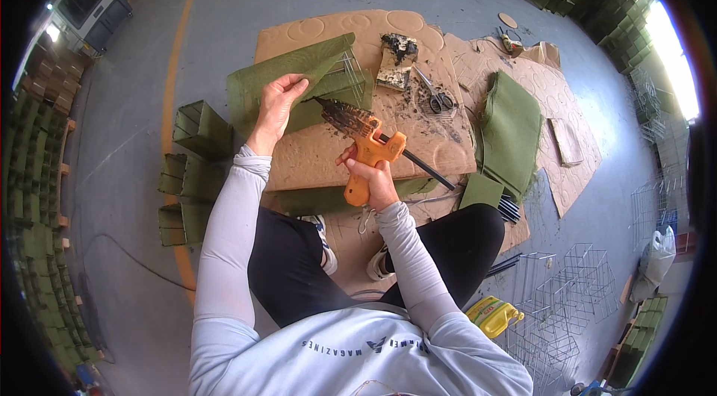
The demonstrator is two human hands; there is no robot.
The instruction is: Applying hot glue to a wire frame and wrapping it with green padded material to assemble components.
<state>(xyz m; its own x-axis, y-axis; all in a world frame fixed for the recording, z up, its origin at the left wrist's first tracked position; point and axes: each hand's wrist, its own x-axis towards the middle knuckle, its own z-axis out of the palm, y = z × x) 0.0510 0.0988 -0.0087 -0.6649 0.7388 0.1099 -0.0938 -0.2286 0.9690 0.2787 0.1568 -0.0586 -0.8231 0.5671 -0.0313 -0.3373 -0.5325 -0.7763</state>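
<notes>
With its fingers pinched together, my left hand [280, 107] grips the edge of a green fabric sheet [261, 86]. That sheet lies partly around a wire frame [349, 71] on the cardboard. My right hand [376, 181] is wrapped round the handle of an orange glue gun [371, 150], its nozzle end coated in black residue. The dark tip points up and left, close to the fabric's edge and the wires. From the back of the gun a black glue stick [429, 166] sticks out.
Scissors [439, 101] and a black-smeared block [396, 64] rest on the cardboard [299, 164]. Folded green fabric [511, 131] is stacked to the right. Green box-shaped covers [202, 129] stand at the left. Wire frames [553, 306] and a yellow container [493, 316] sit at the lower right.
</notes>
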